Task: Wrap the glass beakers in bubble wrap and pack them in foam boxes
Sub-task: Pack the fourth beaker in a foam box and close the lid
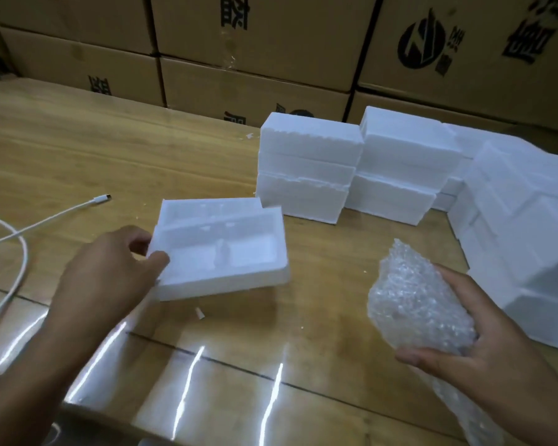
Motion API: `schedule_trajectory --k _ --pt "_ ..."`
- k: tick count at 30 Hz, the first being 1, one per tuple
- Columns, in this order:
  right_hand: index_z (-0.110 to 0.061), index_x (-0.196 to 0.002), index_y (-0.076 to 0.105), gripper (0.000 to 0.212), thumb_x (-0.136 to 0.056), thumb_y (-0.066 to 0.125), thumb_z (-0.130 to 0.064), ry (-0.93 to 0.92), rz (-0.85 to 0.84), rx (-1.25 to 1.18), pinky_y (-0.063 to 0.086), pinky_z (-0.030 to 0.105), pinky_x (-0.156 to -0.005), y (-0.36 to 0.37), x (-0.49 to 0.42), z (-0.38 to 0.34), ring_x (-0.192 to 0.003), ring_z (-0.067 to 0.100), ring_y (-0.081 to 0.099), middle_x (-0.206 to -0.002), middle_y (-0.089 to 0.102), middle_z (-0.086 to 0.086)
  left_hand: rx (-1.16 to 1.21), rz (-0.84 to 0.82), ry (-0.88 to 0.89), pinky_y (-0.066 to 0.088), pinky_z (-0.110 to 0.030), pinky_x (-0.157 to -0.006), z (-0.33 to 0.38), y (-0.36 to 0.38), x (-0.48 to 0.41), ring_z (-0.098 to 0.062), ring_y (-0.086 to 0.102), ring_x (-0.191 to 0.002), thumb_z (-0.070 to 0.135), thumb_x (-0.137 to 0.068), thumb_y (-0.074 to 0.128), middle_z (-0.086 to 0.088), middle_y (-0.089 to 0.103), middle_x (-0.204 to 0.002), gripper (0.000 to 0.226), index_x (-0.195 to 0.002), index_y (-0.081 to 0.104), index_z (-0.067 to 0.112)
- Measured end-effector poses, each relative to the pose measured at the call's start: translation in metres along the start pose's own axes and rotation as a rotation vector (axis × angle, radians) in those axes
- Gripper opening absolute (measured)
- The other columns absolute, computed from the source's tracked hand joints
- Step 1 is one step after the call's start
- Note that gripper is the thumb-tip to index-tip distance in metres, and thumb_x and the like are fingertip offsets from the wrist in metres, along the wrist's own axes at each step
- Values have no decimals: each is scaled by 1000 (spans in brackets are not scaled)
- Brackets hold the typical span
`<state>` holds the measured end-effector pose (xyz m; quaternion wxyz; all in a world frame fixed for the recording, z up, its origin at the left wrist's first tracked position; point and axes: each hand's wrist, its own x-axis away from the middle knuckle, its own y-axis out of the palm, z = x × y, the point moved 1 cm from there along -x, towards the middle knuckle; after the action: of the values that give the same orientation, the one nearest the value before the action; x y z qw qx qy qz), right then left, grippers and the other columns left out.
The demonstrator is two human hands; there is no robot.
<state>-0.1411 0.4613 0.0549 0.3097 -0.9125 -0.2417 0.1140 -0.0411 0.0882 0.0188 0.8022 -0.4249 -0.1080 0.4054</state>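
**As the left hand (110,272) steadied the foam, the right hand (484,333) carried a wrapped bundle (416,300)**

Although no glass could be made out through the bubbles, the bundle was judged to hold a beaker. It hung above the table (78,149) at about four o'clock in the view. The right hand cradled it, fingers curled beneath and thumb hooked round the near end. A loose tail of wrap trailed off toward five o'clock.

At eight o'clock the left hand pinched the nine o'clock edge of the open foam box (223,281), thumb over the rim and fingers behind the wall. That box lay against a second foam piece (207,209) on its twelve o'clock side. Whether its recesses held anything was hard to tell, white on white.

The bundle would likely be light but fragile, its wrap soft and a little slippery. A broad grip round the middle would suit it better than a pinch on the loose tail, which might unroll. The foam would be very light, stiff and crumbly; a foam crumb (200,313) lay just at its six o'clock side. It was best held by an outer wall, not the thin dividers, and pressed down so it would not skate when the bundle went in.

Stacked foam boxes (306,165) stood at one o'clock with cardboard cartons (255,37) behind, and a white cable (23,233) lay at nine.
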Motion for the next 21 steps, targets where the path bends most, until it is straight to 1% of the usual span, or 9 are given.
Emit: schedule_trajectory --k 2,3,6,8,11,14,16,18,21 --pt "-55 -134 40 114 -31 81 -78 3 29 7 56 27 -70 -8 7 1 -97 -10 62 -119 60 -29 24 74 59 38 -23 -57 28 1 16 -3 59 -67 29 -77 66 20 66 -72 6 -82 63 30" --pt "-54 -134 41 113 -31 81 -78 4 38 8 57 25 -70 -13 10 1 -97 -9 62 -120 60 -28 27 74 111 37 -22 -56 44 8 25 -6 59 -66 31 -76 66 17 65 -72 8 -83 62 29" --pt "-52 -136 41 113 -33 82 -77 -8 70 8 55 24 -80 -27 15 -3 -102 -8 62 -123 60 -26 47 -41 287 37 -26 -56 89 46 50 -17 59 -74 32 -80 65 10 65 -83 15 -93 64 25" --pt "-53 -135 41 110 -34 82 -75 -10 106 11 57 32 -76 -33 17 -4 -102 -9 61 -124 59 -27 66 -133 336 37 -30 -64 111 74 64 -18 60 -84 32 -83 63 8 64 -94 18 -99 63 25" --pt "-57 -131 42 104 -37 81 -71 -7 132 15 51 30 -80 -39 17 -2 -101 -11 61 -121 60 -31 53 -246 292 38 -31 -67 120 104 77 -19 59 -87 30 -85 58 7 57 -96 16 -99 57 24" --pt "-58 -131 41 101 -40 81 -68 -4 99 31 49 26 -80 -37 13 4 -102 -12 60 -120 59 -32 85 -289 235 36 -31 -65 118 115 82 -17 56 -82 32 -85 56 10 50 -92 12 -95 52 26" --pt "-59 -130 40 98 -42 81 -67 6 69 45 49 24 -78 -33 6 8 -101 -12 59 -119 58 -34 82 -306 238 33 -29 -66 116 117 81 -15 55 -84 34 -86 57 12 48 -97 18 -102 53 28" --pt "-62 -128 37 96 -42 80 -69 12 33 77 48 21 -76 -25 -5 9 -99 -14 58 -118 56 -37 79 -318 228 35 -28 -72 112 114 78 -12 51 -86 40 -87 56 12 48 -108 35 -119 55 27" --pt "-66 -126 31 95 -46 83 -65 36 -36 124 45 14 -76 -10 -29 11 -99 -14 57 -112 56 -38 307 -210 333 37 -17 -74 105 99 67 -3 52 -84 48 -84 50 17 53 -112 45 -126 56 30"
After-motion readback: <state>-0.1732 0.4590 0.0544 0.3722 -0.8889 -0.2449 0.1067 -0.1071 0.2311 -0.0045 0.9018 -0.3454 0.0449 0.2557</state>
